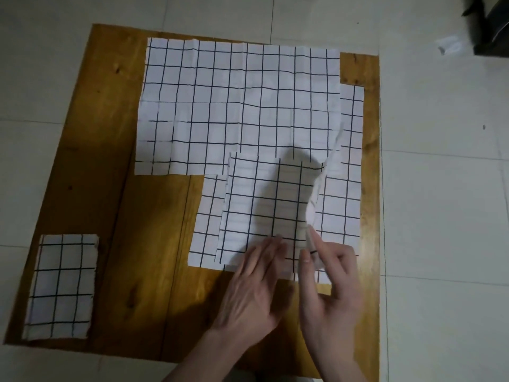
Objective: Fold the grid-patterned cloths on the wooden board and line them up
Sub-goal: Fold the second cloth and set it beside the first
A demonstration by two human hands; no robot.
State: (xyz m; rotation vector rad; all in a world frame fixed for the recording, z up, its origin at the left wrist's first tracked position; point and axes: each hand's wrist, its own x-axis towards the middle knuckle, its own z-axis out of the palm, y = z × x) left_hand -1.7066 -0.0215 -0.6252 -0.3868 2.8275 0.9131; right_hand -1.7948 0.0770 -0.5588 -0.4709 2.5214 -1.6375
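Nearest, we list the left hand (252, 293), fingers straight, flat on the near edge of a partly folded white cloth with a black grid (261, 208); its grip is loose and holds nothing. Just beside it, the right hand (334, 288) pinches that cloth's raised right edge between thumb and forefinger, lifting a crumpled fold off the layer below.

Near left corner: we note a small folded white grid-patterned cloth (62, 286), a neat rectangle lying well apart from the hands.

All of these lie on a square brown wooden board (154, 244), which itself sits on a pale tiled floor (440, 216).

Under the lifted cloth, a flat white grid cloth (344, 194) shows to its left and right sides.

Farther, we record a large white grid cloth spread open (237, 86), its near edge overlapped by the cloth in hand.

Far right, on the floor: a dark object (490, 26), too cropped to identify.
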